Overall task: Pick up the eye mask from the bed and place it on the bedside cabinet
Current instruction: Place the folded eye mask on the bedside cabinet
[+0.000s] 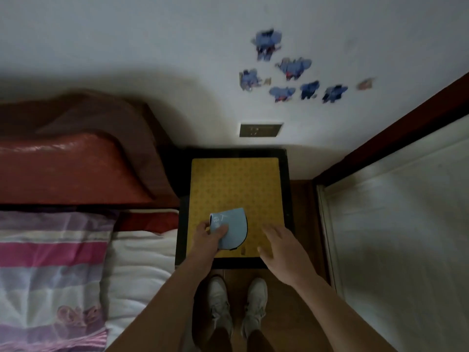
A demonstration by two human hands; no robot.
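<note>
- Eye mask, light blue fabric with a dark edge and folded over (232, 228), is sitting in our left hand (209, 238), thumb pressing on top, fingers underneath.
- We are holding it just over the near left part of the black-framed bedside cabinet with a yellow patterned top (236, 184); can't tell if it is touching the top.
- Our right hand (280, 246) is hovering palm-down over the cabinet's near right corner, fingers loosely spread, gripping nothing.
- Bed with white sheet and pink-purple striped quilt (50, 262) is lying to our left.
- Our white sneakers (237, 303) are standing on the wooden floor just in front of the cabinet.
</note>
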